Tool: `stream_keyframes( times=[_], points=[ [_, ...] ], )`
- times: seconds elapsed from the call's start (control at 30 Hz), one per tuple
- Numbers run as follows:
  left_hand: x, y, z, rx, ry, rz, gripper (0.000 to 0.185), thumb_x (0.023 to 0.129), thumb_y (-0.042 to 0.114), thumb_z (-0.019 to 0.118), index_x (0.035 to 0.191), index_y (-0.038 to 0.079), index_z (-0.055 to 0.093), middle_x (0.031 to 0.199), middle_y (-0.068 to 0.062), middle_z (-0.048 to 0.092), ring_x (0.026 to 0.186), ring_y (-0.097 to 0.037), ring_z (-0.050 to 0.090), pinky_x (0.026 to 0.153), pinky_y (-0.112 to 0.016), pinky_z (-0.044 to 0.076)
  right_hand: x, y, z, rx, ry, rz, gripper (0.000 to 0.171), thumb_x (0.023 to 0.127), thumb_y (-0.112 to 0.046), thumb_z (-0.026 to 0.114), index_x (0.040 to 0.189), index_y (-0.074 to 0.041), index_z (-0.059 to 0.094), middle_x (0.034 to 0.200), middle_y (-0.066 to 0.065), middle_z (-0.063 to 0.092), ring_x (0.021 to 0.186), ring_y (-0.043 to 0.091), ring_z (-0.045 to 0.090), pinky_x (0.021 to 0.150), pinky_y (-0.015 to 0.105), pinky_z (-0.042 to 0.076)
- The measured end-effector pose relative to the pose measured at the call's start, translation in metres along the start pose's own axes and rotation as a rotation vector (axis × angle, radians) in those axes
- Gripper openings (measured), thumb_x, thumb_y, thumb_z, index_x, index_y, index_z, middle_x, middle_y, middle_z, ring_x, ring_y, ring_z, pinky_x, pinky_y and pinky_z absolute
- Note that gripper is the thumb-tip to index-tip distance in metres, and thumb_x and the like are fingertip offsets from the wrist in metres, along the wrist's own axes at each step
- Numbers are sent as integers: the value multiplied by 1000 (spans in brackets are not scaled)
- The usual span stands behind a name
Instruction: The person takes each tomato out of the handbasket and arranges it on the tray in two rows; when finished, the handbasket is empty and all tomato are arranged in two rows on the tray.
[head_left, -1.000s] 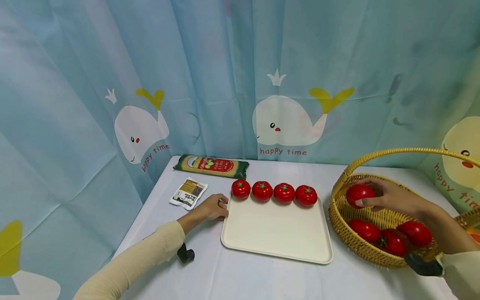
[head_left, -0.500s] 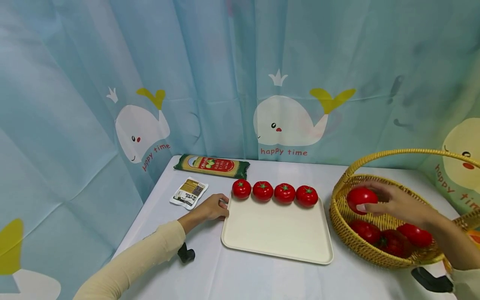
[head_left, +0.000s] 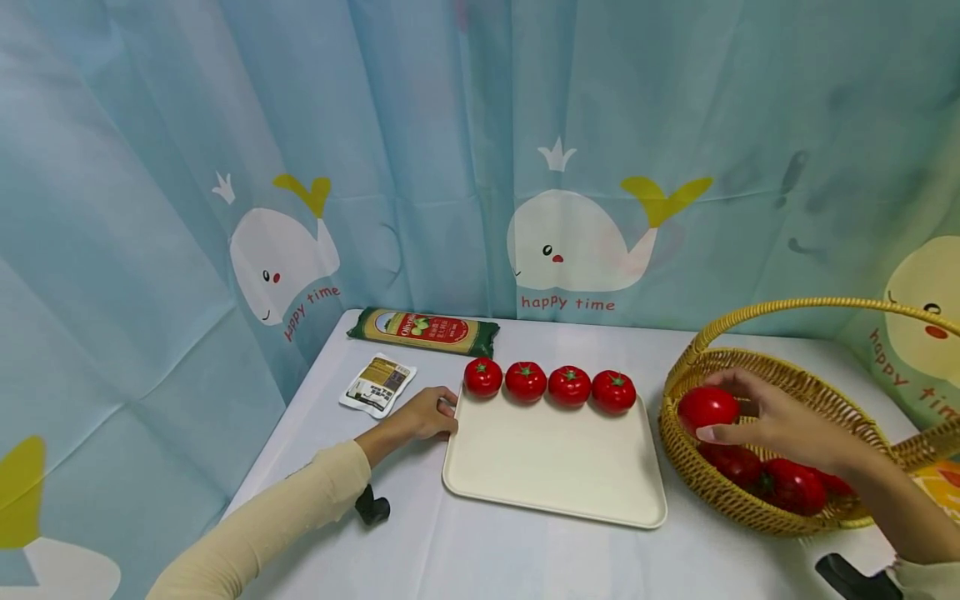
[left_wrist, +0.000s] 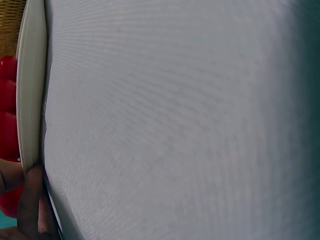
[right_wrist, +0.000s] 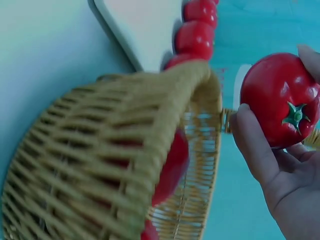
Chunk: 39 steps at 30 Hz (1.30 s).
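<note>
My right hand point(head_left: 757, 417) grips a red tomato point(head_left: 707, 407) point(right_wrist: 281, 98) just above the left rim of the wicker basket point(head_left: 690, 467). More tomatoes point(head_left: 791, 487) lie inside the basket. A cream tray point(head_left: 555, 467) sits mid-table with a row of several tomatoes point(head_left: 547, 383) along its far edge. My left hand point(head_left: 423, 414) rests at the tray's far left corner, fingers curled against its rim point(left_wrist: 31, 100).
A green pasta packet point(head_left: 423, 331) and a small sachet point(head_left: 377, 384) lie at the back left of the white table point(head_left: 487, 558). A whale-print curtain point(head_left: 570, 233) closes off the back and sides. The basket's tall handle point(head_left: 810, 306) arches over the right side.
My right hand has carried the tomato leftward and slightly down, from over the basket's middle to its left rim. The left hand and tray have stayed still.
</note>
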<state>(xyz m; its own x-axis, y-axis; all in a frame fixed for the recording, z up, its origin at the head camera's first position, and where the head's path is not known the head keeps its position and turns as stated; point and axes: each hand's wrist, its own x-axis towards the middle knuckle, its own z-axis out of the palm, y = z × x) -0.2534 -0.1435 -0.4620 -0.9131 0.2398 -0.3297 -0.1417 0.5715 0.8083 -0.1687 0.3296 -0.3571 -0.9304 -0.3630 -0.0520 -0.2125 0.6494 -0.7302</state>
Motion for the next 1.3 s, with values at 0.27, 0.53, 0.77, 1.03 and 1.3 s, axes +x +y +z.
stream_keyframes(
  times=[0.27,0.53,0.77,1.03,1.3],
  points=[
    [0,0,0,0,-3,1,45,79,-2,71,122,-1,59,90,-8,61,75,-16,61,66,-25,62,3,-14,17,-24,-7,-90,51,89,-18,75,134,-14,51,121,11,61,99,5,61,70,28,59],
    [-1,0,0,5,1,10,45,78,-2,71,122,-1,59,89,-8,61,74,-15,61,65,-25,61,8,-25,30,-53,-5,-117,55,88,-23,77,138,-14,56,128,16,60,102,21,62,70,26,60],
    [0,-1,-1,-7,4,15,44,79,-2,71,122,-1,60,89,-8,61,74,-15,60,66,-25,62,16,-29,41,54,-31,-86,64,84,-18,81,135,0,45,127,22,57,106,33,62,72,27,61],
    [0,-2,0,-18,-5,16,46,80,-2,71,124,-1,59,90,-8,61,75,-15,60,68,-26,62,23,-33,56,34,-41,-144,60,85,-21,80,136,-6,52,125,18,60,107,32,60,73,25,61],
    [2,-4,-1,-10,-5,21,44,80,-1,72,123,0,59,90,-7,61,76,-15,60,68,-26,62,35,-41,73,44,-48,-176,63,84,-20,80,139,-6,52,129,24,57,109,36,58,74,24,61]
  ],
)
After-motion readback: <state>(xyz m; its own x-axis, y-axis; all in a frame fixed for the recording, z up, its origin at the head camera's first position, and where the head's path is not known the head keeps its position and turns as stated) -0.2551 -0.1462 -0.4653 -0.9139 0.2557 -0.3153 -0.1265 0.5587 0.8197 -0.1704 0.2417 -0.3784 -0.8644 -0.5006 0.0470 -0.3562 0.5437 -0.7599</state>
